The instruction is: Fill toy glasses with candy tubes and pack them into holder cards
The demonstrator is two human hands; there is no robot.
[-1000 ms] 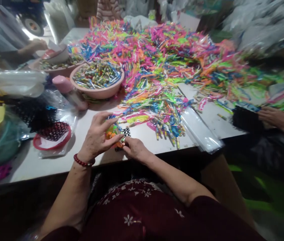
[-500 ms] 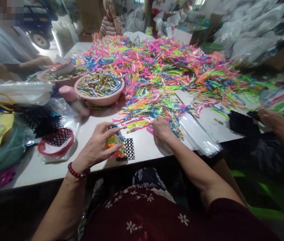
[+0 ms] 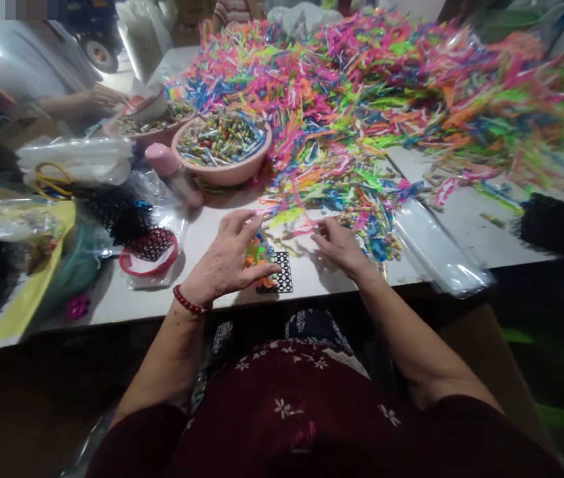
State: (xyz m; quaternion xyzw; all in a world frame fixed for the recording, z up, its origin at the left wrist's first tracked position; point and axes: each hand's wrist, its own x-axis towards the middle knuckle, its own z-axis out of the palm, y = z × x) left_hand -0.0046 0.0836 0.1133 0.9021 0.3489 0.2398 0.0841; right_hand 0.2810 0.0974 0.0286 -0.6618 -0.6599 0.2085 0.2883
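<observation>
My left hand [image 3: 225, 255], with a red bead bracelet at the wrist, curves its fingers and thumb around a small bunch of colourful plastic pieces [image 3: 257, 255] in orange, green and blue. The bunch stands on a black plastic grid [image 3: 284, 272] at the table's front edge; the palm side of the hand is hidden. To the right, my right hand [image 3: 339, 249] has its thumb and fingers pinched together. A pink plastic strip [image 3: 304, 229], blurred, reaches from its fingertips toward the left hand. Just behind lie loose colourful strips with stick-like ends [image 3: 366, 216].
A big heap of bright strips [image 3: 361, 79] covers the back of the table. A pink bowl of small pieces [image 3: 222, 174], a pink-capped bottle [image 3: 160, 159] and a red basket [image 3: 147, 269] stand left. Clear plastic bags [image 3: 444, 252] lie right. A co-worker's hand [image 3: 105, 96] shows far left.
The view has tilted down and swung left, so things sit higher and further right. My right hand has come away from the loose strips toward my left hand, with a pink strip at its fingertips.
</observation>
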